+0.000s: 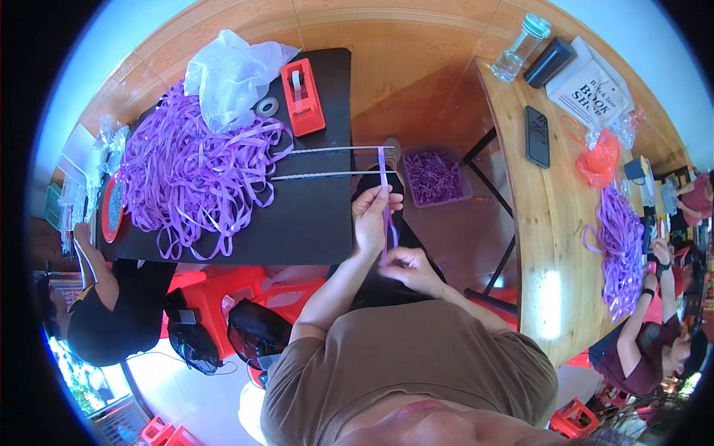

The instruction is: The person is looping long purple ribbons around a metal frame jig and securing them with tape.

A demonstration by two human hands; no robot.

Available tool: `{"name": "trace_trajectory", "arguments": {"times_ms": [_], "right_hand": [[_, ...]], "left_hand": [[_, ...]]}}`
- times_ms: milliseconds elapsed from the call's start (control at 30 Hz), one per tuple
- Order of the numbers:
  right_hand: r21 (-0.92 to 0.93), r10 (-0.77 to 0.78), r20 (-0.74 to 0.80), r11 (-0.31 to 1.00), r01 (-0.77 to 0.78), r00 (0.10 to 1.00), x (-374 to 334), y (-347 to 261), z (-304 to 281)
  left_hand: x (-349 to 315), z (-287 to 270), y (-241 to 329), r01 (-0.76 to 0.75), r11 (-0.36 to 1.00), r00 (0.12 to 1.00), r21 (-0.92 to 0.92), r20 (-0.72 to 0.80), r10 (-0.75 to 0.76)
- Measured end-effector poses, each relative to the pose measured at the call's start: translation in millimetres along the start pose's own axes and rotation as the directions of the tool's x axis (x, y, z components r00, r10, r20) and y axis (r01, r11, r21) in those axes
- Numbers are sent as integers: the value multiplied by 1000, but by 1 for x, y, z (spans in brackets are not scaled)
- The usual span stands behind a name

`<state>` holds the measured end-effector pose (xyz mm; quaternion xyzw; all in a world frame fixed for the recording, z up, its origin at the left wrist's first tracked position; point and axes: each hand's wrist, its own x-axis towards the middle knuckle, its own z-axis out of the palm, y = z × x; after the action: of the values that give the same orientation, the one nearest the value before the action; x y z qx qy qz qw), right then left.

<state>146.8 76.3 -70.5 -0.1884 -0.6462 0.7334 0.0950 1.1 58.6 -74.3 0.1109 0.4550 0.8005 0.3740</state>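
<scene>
A purple ribbon (383, 162) hangs across the ends of two thin metal rods (327, 175) that stick out past the right edge of the black table. Just below the rods, my left hand (372, 215) pinches the ribbon between thumb and fingers. Lower down, my right hand (411, 269) is closed at the ribbon's trailing end, its fingertips against the strip. A large heap of purple ribbons (197, 175) covers much of the table, and the rods' far ends run in under it.
On the black table (312, 238) lie a red tape dispenser (303, 97), a tape roll (267, 107) and a plastic bag (230, 78). A bin of purple pieces (435, 180) stands on the floor. The wooden table (550, 223) holds a phone (537, 137). People work on both sides.
</scene>
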Motion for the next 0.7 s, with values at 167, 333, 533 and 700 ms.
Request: {"name": "trace_trajectory", "arguments": {"times_ms": [167,333,533,700], "right_hand": [[-57,19,312,998,-1,950,-19,10,5],[-72,-152,335,980,187,930,-22,20,3],[-310,-282,308,873,376,909,-36,23,7],[-517,-222,244,794,320,944,-45,2,12]], "left_hand": [[1,-1,5,20,997,999,81,26,-22],[0,-11,0,-19,995,995,102,99,9],[-7,-17,-1,-35,987,987,155,159,10],[-14,-25,-4,-13,982,983,188,180,-22]]}}
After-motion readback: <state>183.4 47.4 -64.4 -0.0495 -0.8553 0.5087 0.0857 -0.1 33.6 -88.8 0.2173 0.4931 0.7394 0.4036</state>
